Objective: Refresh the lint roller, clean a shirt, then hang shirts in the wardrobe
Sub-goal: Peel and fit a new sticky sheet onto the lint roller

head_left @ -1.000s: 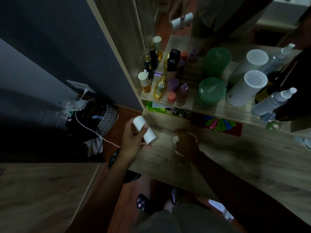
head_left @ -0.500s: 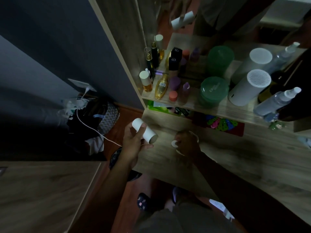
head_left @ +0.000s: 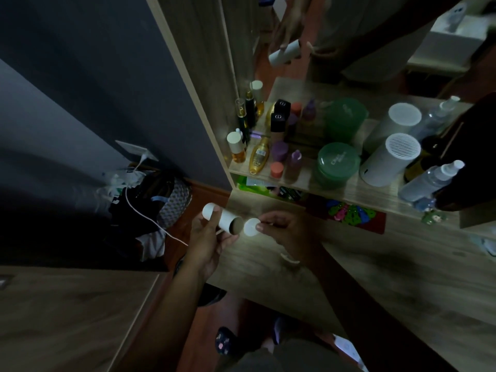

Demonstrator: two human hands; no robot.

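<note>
My left hand grips a white lint roller refill tube, held tilted above the edge of the wooden dresser top; the tube's open right end shows a dark hollow. My right hand pinches a small white round cap just right of that open end, close to it but apart. A curved white part lies on the dresser under my right wrist. No shirt is in view.
A shelf above the dresser carries several bottles, a green jar, a white cylinder and a spray bottle. The mirror behind reflects them. A bag with a white cable sits on the floor at left. A wooden surface lies bottom left.
My right hand rose off the dresser top with the white cap and brought it up to the tube's open end. My left hand turned the tube a little more level.
</note>
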